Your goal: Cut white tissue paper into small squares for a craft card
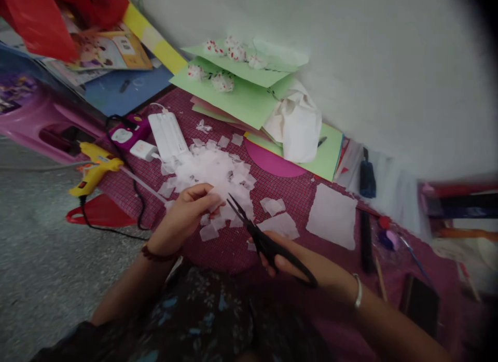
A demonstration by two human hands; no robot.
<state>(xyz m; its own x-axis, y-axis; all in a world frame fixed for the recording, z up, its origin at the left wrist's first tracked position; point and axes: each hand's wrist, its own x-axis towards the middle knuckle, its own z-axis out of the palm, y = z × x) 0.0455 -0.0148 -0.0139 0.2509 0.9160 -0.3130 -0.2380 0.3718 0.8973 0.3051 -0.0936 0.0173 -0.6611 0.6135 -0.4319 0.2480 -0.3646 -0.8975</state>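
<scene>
My right hand (290, 258) grips black scissors (260, 237), blades slightly apart and pointing up-left toward my left hand. My left hand (184, 217) pinches a small white tissue piece (215, 200) at its fingertips, just left of the blade tips. Both hands hover over a heap of white tissue squares (212, 170) lying on a dark red checked cloth (288, 188). Loose white pieces (278, 224) lie beside the scissors, and a larger white sheet (332, 217) sits to the right.
A yellow glue gun (95, 167) with a black cord lies at the left by a white power bank (168, 135). Green paper sheets (241, 95) with small white-red flowers and crumpled tissue (295, 123) sit by the wall. Pens and tools lie at the right.
</scene>
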